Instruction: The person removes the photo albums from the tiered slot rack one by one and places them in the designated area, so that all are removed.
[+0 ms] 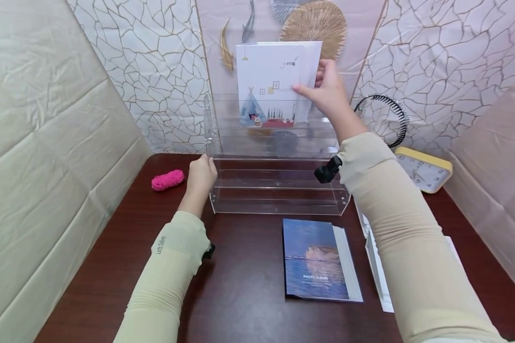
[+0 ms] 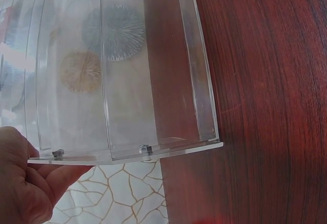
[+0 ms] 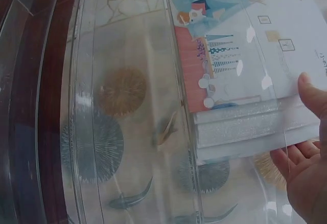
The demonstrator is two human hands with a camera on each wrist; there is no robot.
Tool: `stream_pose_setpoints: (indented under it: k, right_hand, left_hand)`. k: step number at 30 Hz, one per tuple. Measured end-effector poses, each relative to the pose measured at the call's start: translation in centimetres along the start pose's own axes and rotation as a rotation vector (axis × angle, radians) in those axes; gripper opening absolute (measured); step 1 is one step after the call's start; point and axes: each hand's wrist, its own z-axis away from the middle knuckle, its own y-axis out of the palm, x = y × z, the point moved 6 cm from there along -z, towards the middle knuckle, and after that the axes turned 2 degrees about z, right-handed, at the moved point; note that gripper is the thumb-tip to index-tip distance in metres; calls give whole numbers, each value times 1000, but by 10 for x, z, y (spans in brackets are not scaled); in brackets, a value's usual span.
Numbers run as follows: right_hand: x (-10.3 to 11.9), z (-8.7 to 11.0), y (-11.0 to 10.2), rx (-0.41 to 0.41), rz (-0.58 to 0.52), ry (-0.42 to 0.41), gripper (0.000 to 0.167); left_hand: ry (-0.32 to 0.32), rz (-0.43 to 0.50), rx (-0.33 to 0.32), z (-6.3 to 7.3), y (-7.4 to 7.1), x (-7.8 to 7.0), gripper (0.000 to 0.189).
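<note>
A white photo album (image 1: 268, 71) with a tent drawing on its cover stands upright in the top tier of a clear acrylic rack (image 1: 279, 188). My right hand (image 1: 326, 88) grips the album's right edge, thumb on the front cover and fingers behind. In the right wrist view the album's (image 3: 245, 45) lower edge sits behind the tier's clear front panel. My left hand (image 1: 201, 176) holds the rack's left side panel; the left wrist view shows the fingers curled at that panel's (image 2: 127, 155) edge.
A blue photo album (image 1: 315, 259) lies flat in front of the rack. Pink yarn (image 1: 168, 180) lies at the left. On the right are a yellow-rimmed clock (image 1: 425, 169), a black toothed hoop (image 1: 401, 119) and a white object (image 1: 379, 276) partly under my right arm.
</note>
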Motion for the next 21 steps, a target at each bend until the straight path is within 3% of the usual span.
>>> stream_pose_setpoints:
  k: [10, 14, 17, 21]
  right_hand:
    - [9, -3, 2, -44, 144, -31, 65]
    - [15, -5, 6, -37, 148, -62, 60]
    - [20, -5, 11, -9, 87, -67, 61]
    - [32, -3, 18, 66, -74, -66, 65]
  left_hand:
    - [1, 5, -13, 0, -1, -1, 25]
    - [-7, -1, 0, 0, 0, -1, 26]
    - [-5, -3, 6, 0, 1, -1, 26]
    - [-4, -6, 1, 0, 0, 0, 27]
